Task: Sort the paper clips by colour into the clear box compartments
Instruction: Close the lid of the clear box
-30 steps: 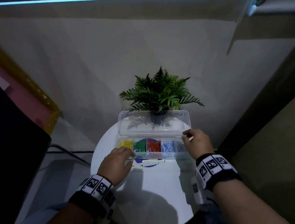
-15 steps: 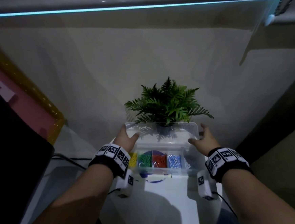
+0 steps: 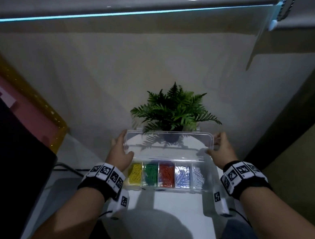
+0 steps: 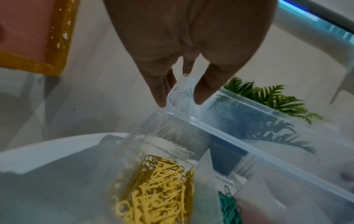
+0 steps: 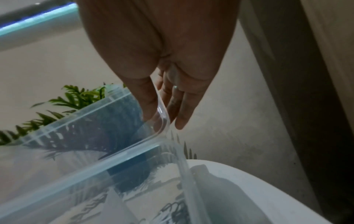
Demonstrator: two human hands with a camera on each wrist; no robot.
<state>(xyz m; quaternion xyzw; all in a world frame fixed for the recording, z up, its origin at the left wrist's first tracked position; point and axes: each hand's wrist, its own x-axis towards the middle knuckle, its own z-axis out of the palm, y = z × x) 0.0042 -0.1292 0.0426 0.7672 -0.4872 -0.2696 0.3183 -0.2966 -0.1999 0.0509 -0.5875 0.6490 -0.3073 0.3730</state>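
The clear box (image 3: 163, 189) sits on the round white table (image 3: 163, 223) with its lid (image 3: 169, 144) raised behind it. Its compartments hold, left to right, yellow clips (image 3: 135, 174), green clips (image 3: 150, 174), red clips (image 3: 166, 175), blue clips (image 3: 182, 177) and pale clips (image 3: 198, 177). My left hand (image 3: 124, 144) pinches the lid's left corner and my right hand (image 3: 215, 144) pinches its right corner. In the left wrist view my left hand (image 4: 180, 98) has thumb and fingers on either side of the lid (image 4: 249, 115), above the yellow clips (image 4: 159, 189). In the right wrist view my right hand (image 5: 164, 119) clasps the lid's edge (image 5: 95, 128).
A green fern (image 3: 174, 113) in a dark pot stands right behind the lid, against the pale wall. A pink board with a yellow frame (image 3: 31, 113) leans at the left beside a dark object (image 3: 8, 164). A cable (image 3: 68, 169) runs along the floor left of the table.
My left hand left the box's front left corner and went up to the lid's left corner. My right hand slid up the lid's right end. The view has drawn closer.
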